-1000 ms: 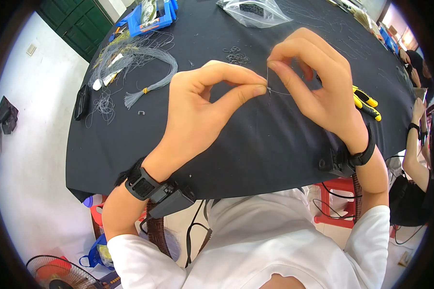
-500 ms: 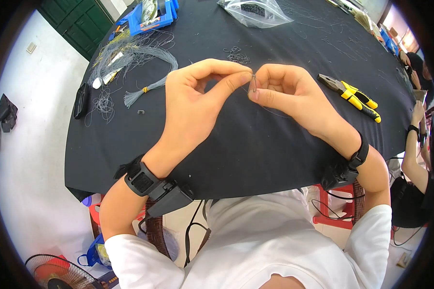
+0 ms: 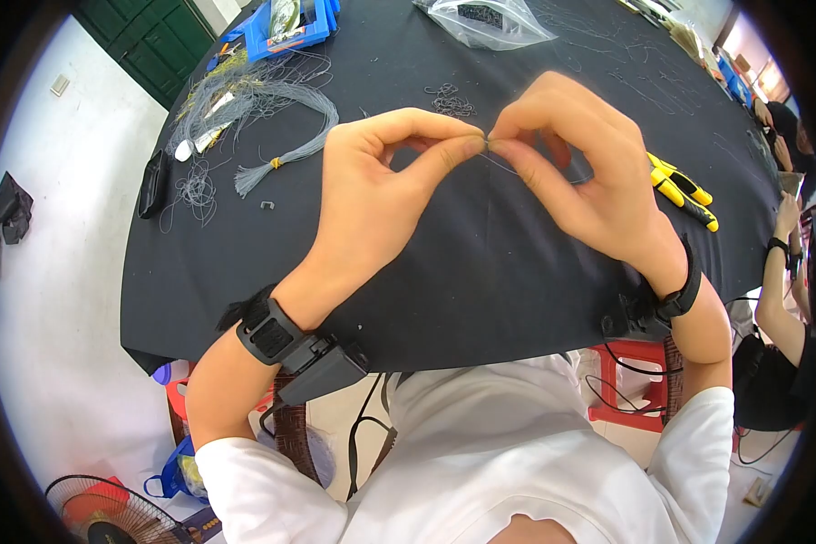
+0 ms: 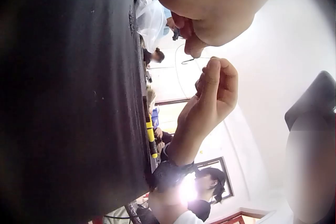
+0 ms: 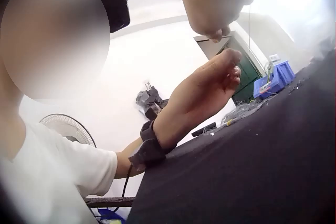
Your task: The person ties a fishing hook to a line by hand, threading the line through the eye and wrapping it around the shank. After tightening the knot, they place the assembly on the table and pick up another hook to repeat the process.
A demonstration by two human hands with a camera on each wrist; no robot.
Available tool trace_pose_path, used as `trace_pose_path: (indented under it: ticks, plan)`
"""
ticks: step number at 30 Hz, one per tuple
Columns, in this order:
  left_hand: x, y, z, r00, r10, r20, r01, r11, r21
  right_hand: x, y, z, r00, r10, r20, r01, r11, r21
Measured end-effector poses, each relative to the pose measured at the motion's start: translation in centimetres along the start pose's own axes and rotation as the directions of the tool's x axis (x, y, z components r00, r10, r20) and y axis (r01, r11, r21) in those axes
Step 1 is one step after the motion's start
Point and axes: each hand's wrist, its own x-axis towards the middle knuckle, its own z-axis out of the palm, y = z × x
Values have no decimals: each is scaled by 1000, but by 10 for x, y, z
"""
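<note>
Thumb and forefinger of my left hand (image 3: 369, 186) pinch a thin grey fishing line (image 3: 504, 164) in the head view. Right against those fingertips, my right hand (image 3: 592, 172) pinches the line too, its other fingers curled. Whatever small piece sits at the pinch is covered by the fingers. Both hands are raised over the black tablecloth (image 3: 408, 299). In the left wrist view a loop of the line (image 4: 178, 62) hangs beside the fingertips. Behind the hands lies a heap of small dark metal pieces (image 3: 451, 102).
Yellow-and-black pliers (image 3: 684, 192) lie partly behind my right hand. At left are a tied bundle of grey line (image 3: 306, 156), loose tangles (image 3: 195, 195) and a black case (image 3: 153, 186). A blue bin (image 3: 292, 41) and clear plastic bag (image 3: 494, 25) stand farther back.
The right hand first came down beside the left fingertips, where a small metal loop showed, then rose and turned to pinch there. The left hand stayed nearly in place, still pinching.
</note>
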Motion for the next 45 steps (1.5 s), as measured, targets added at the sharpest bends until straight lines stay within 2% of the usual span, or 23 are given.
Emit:
trace_pose_path:
  ticks: [3, 6, 9, 14, 18, 24, 29, 33, 36, 39, 42, 45]
  plan:
    - [-2, 3, -1, 993, -36, 116, 33, 999, 23, 1, 5, -2, 1000, -19, -23, 18, 999, -43]
    - [-2, 4, 0, 985, -53, 164, 63, 996, -57, 1, 12, -1, 999, 21, -48, -23, 998, -50]
    - [-2, 3, -2, 986, -61, 155, 79, 990, -116, 0, 14, 0, 992, 122, -38, -123, 992, -25]
    - [-1, 3, -4, 988, -38, 149, 51, 995, -82, -6, 16, 4, 945, 315, 86, -325, 937, 128]
    - [-1, 6, -5, 990, -40, 137, 43, 999, -18, -6, 15, 5, 896, 402, 190, -441, 860, 258]
    - [0, 5, -5, 994, 19, 110, -14, 999, -49, -12, 21, 13, 859, 433, 271, -511, 734, 448]
    - [1, 1, -6, 992, 18, 122, -9, 997, -78, -14, 17, 18, 805, 456, 380, -590, 545, 595]
    - [1, 1, -6, 993, -12, 114, 25, 993, -115, -14, 10, 19, 748, 486, 451, -651, 409, 639]
    - [0, 1, -5, 990, -46, 131, 72, 977, -200, -15, 10, 21, 767, 477, 430, -625, 402, 669]
    - [-1, 3, 0, 994, -23, 106, 53, 956, -287, -14, 11, 19, 793, 501, 348, -582, 453, 676]
    - [0, 0, -1, 993, 1, 122, 37, 950, -310, -15, 10, 18, 805, 493, 329, -567, 478, 671]
    - [0, -1, -2, 991, -2, 132, 46, 945, -325, -14, 7, 17, 778, 482, 403, -603, 391, 696]
